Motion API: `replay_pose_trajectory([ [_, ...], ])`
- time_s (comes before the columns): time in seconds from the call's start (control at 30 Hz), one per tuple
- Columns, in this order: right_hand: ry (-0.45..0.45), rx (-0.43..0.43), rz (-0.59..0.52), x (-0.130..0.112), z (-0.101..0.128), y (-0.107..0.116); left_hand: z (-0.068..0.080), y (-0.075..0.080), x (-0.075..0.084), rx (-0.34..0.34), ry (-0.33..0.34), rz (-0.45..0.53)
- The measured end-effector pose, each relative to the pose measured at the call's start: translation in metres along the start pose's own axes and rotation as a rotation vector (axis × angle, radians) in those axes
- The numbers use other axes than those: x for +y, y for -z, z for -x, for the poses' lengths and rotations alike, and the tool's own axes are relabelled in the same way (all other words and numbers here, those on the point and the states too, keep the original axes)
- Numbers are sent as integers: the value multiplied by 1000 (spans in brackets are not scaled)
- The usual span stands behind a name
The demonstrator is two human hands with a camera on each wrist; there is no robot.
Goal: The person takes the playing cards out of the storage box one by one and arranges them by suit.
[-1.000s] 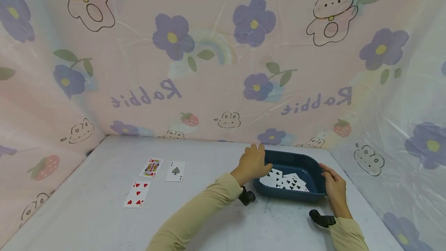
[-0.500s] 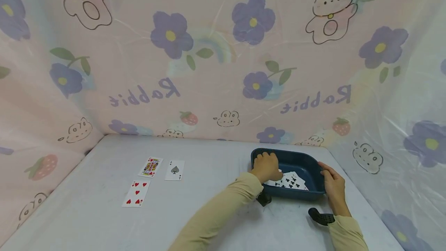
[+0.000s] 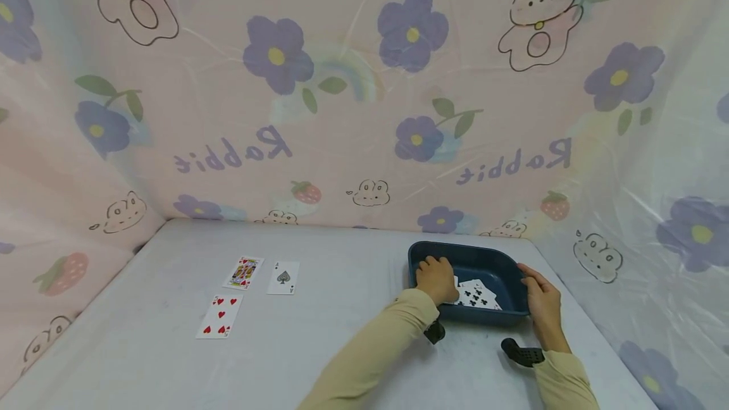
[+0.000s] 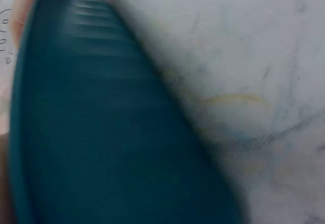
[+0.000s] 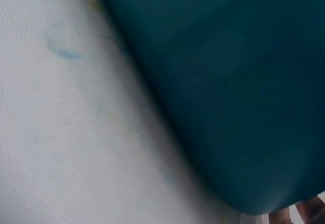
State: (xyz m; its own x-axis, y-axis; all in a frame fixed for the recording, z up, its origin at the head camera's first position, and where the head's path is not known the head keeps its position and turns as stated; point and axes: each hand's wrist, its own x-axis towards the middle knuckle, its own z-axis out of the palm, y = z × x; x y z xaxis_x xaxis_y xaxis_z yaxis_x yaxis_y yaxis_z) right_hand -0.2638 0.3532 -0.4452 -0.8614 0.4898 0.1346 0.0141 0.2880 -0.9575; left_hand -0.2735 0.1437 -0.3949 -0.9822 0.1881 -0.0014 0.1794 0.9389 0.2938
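Several cards (image 3: 475, 296) in blue tray (image 3: 490, 260)

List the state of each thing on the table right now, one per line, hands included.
Blue tray: upright on the table, holding cards.
Club cards: loose in the tray, face up.
King card: flat on the table, face up.
Ace of spades: flat, face up.
Five of hearts: flat, face up.
Left hand: inside the tray, fingers curled over the cards.
Right hand: holding the tray's right rim.
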Motion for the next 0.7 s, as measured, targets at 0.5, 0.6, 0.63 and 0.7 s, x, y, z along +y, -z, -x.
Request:
replay_pose_trajectory([
  [0.5, -32, -8, -27, -1, -1, 0, -10, -15, 3, -69, 107, -6],
  [0.6, -38, -4, -22, -1, -1, 0, -8, -10, 3, -107, 82, -6],
  [0.63, -39, -2, -20, -1, 0, 0, -8, -10, 3, -123, 76, -8],
  [0.7, -38, 0, -14, 0, -1, 0, -8, -9, 4, -148, 62, -4],
])
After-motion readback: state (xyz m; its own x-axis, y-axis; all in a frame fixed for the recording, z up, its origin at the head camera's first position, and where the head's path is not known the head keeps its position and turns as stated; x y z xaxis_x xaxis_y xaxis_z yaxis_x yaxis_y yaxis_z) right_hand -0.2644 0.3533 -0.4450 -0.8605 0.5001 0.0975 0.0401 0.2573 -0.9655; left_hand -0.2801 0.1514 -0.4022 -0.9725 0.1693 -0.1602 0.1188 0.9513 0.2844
